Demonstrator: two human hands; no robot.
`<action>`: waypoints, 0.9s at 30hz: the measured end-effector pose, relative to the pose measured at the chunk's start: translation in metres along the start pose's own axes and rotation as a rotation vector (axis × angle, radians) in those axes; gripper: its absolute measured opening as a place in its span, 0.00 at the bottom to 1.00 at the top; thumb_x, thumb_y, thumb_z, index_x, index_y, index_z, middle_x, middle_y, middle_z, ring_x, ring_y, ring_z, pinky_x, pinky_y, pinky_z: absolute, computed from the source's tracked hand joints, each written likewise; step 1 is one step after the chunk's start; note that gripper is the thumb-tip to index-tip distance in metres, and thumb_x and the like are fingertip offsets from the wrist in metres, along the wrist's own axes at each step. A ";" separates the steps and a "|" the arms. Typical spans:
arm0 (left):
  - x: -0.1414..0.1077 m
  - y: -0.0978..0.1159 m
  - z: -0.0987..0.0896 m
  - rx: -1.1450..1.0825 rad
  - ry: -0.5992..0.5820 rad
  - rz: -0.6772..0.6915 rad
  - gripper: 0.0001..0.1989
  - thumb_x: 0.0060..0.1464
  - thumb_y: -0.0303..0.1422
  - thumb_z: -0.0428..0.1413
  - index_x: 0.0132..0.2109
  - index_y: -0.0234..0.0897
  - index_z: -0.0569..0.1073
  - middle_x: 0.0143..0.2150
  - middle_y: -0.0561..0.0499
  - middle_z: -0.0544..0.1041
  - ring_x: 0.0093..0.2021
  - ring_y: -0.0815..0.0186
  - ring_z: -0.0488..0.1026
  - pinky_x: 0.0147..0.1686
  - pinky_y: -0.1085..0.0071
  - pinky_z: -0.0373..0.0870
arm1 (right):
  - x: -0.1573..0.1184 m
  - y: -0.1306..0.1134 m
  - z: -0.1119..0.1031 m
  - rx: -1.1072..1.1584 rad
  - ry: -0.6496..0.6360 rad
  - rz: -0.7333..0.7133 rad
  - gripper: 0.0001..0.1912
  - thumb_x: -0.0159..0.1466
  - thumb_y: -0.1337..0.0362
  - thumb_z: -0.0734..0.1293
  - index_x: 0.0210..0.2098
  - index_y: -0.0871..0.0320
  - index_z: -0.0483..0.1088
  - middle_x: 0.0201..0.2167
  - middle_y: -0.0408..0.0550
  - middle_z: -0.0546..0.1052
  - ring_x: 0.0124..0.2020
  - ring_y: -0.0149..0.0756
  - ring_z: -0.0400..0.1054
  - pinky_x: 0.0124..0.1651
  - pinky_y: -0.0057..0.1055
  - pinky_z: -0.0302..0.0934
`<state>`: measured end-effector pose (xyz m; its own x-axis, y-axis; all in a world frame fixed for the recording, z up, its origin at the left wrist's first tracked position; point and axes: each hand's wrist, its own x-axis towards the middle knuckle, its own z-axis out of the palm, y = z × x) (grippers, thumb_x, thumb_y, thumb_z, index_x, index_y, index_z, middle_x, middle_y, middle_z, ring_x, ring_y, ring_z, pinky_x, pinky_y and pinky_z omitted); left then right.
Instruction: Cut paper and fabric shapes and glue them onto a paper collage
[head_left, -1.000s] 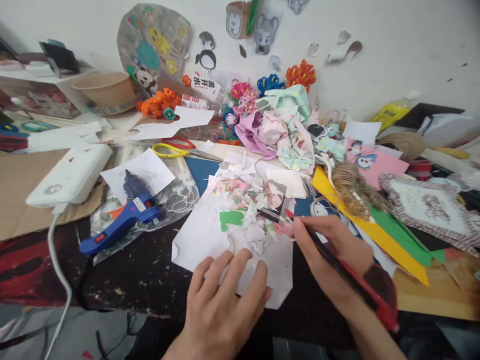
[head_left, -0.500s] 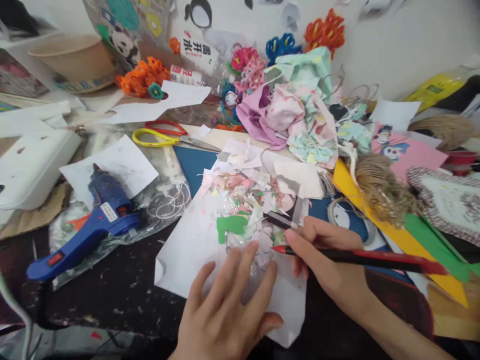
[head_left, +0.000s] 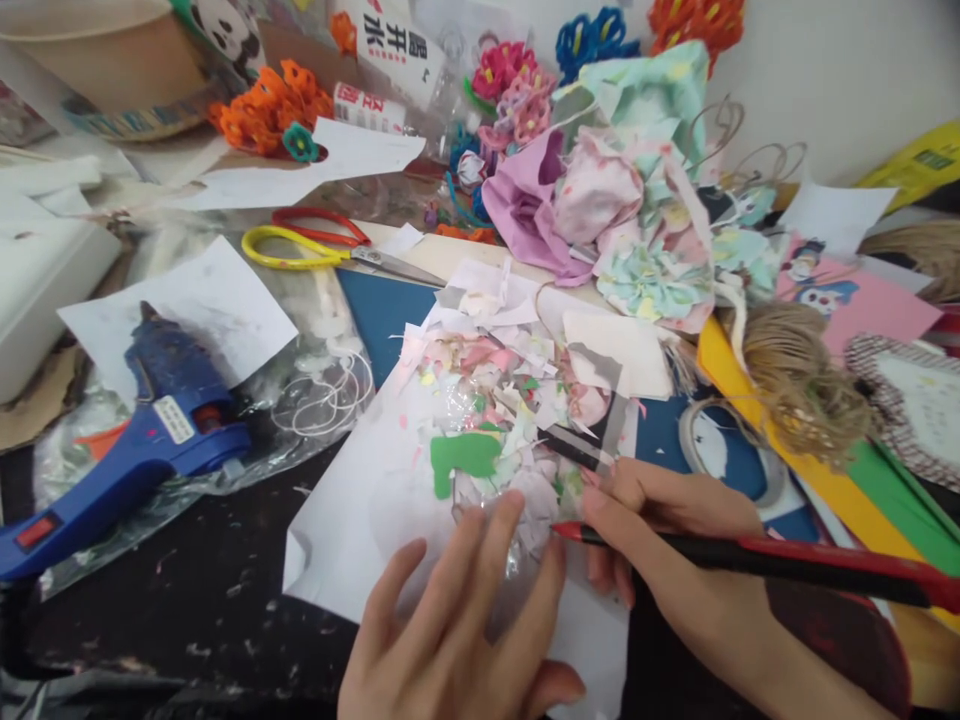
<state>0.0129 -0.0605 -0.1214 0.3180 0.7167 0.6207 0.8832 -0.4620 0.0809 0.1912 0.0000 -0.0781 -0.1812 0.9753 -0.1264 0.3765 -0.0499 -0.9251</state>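
A heap of paper and cloth scraps (head_left: 517,385) lies on a white sheet (head_left: 352,520), with a green scrap (head_left: 463,458) near its front. My left hand (head_left: 457,620) rests with fingers spread, its fingertips at the heap's near edge. To its right, my right hand (head_left: 667,550) holds a red-and-black pen (head_left: 795,565) between thumb and fingers. The pen's red tip points left, close to the left hand's fingers. A dark strip with a grey edge (head_left: 581,435) lies just above the right hand's fingertips; I cannot tell whether they touch it.
A blue glue gun (head_left: 169,400) lies at the left on clear plastic and paper. Scissors (head_left: 330,245) with yellow and red handles sit behind the heap. Fabric pieces (head_left: 607,200), a twine bundle (head_left: 802,370) and a tape roll (head_left: 686,450) are at the right.
The camera view has come closer, so objects at both sides have shifted outward. Both hands keep nearly the same pose over the sheet, and the pen stays in the right hand.
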 end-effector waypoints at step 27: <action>-0.004 -0.004 -0.001 0.027 -0.027 0.043 0.25 0.69 0.49 0.40 0.57 0.49 0.77 0.58 0.49 0.77 0.56 0.63 0.72 0.66 0.62 0.51 | 0.000 -0.003 0.001 -0.053 -0.002 0.071 0.24 0.67 0.57 0.65 0.17 0.56 0.60 0.11 0.40 0.70 0.13 0.26 0.65 0.18 0.20 0.59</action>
<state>0.0079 -0.0616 -0.1236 0.3644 0.7103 0.6022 0.8775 -0.4784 0.0333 0.1890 -0.0002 -0.0757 -0.1542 0.9693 -0.1914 0.4358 -0.1071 -0.8936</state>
